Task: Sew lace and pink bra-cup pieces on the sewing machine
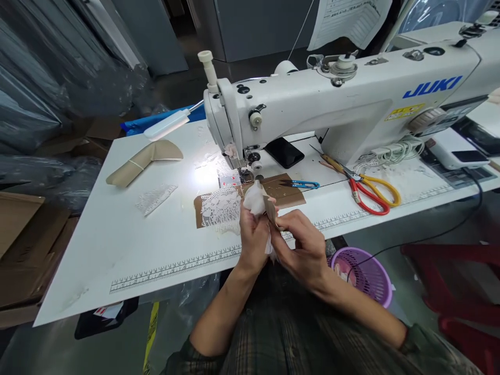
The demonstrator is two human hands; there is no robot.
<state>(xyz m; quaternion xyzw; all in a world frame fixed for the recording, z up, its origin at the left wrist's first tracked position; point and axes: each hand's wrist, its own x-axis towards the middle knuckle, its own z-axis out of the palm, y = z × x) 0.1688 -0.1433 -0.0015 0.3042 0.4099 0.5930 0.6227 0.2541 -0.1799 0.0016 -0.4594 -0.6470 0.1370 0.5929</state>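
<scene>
Left hand (pixel 252 234): closed around a small white fabric piece (pixel 253 199), fingers curled in, held just above the near edge of the table (pixel 117 245).
Right hand (pixel 302 239): fingers pinched narrow on a tan strip (pixel 270 209) that runs up against the white fabric; thumb and forefinger meet at the strip.
Fabric piece: bunched and puffy, between both hands, just in front of the needle area of the sewing machine (pixel 351 99); whether it touches the table I cannot tell.
Lace on card: a white lace panel (pixel 222 208) lies on brown card (pixel 289 191) flat on the table, just left of the left hand.
Snips: blue-handled thread snips (pixel 300 184) rest on the brown card, beyond the hands.
Scissors: red and yellow handled scissors (pixel 369 190) lie on the table under the machine arm, to the right, well apart from the hands.
Loose lace: a small lace strip (pixel 156 198) lies alone on the table to the left.
Beige piece: a folded beige shape (pixel 144 159) sits farther left, near the table's back edge.
Phone: a dark phone (pixel 284 152) lies on the machine bed behind the needle.
Basket: a purple basket (pixel 367 273) stands on the floor below the table edge, right of the right arm.
</scene>
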